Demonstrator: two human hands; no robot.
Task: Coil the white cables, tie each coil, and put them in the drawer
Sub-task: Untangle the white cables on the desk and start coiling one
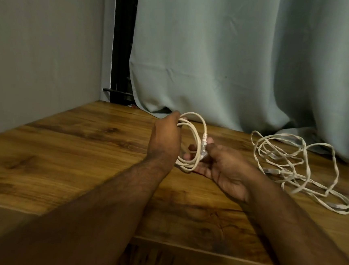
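Observation:
A white cable [198, 134] is wound into a small coil of several loops, held above the wooden table [73, 144]. My left hand [165, 140] grips the coil's upper left side, fingers curled round the strands. My right hand [219, 161] holds the coil's lower right side, thumb and fingers pinching the cable near its clear plug end. A loose tangle of white cables [297, 164] with grey plugs lies on the table to the right, apart from both hands. No drawer shows in the head view.
A grey-green curtain [238, 64] hangs behind the table and brushes its back edge. A grey wall [39, 46] closes the left side. The table's front edge [180, 247] runs under my forearms.

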